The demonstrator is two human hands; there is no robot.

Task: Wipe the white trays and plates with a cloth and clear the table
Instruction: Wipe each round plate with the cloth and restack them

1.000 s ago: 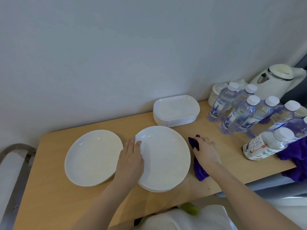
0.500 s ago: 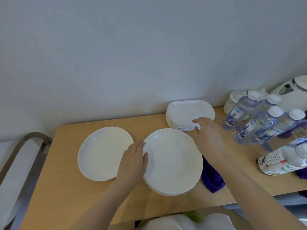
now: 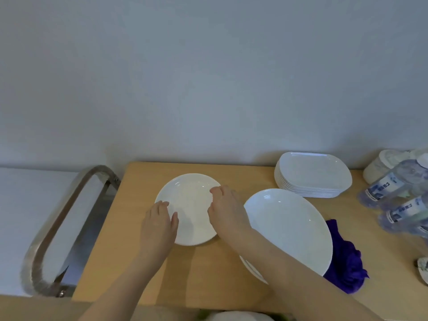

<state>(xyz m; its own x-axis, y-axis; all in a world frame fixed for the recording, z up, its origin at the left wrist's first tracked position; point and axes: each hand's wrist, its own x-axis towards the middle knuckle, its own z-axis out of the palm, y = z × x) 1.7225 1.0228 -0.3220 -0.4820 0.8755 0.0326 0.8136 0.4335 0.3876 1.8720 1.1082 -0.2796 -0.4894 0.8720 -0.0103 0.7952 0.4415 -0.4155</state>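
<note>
- both hands had come over to the single round plate [image 3: 190,208] at the left end of the wooden table [image 3: 208,274]; a second before, the left hand was steadying the bigger stack and the right was on the cloth.
- the left hand [image 3: 159,228] lay at the plate's near-left rim, fingers fairly straight and the thumb resting on the white surface. it touched the plate more than it gripped it.
- the right hand [image 3: 225,212] was at the plate's right rim with its fingers curled over the edge, seemingly taking hold (how firmly, i couldn't tell from where i stood).
- the purple cloth [image 3: 345,258] had been let go. it sat crumpled on the table, just beside the stack of round plates [image 3: 289,230] on its right, partly tucked behind the rim, and well apart from either hand.
- the stack of white trays [image 3: 312,174] stood near the wall, untouched, with water bottles [image 3: 393,188] crowding the right end.
- with the cloth down and both hands on one plate, i judged wiping had paused and clearing had begun for this plate: likely a lift, perhaps onto the stack beside it.
- the metal cart handle [image 3: 58,228] showed just off the table's left edge, another place it might go.
</note>
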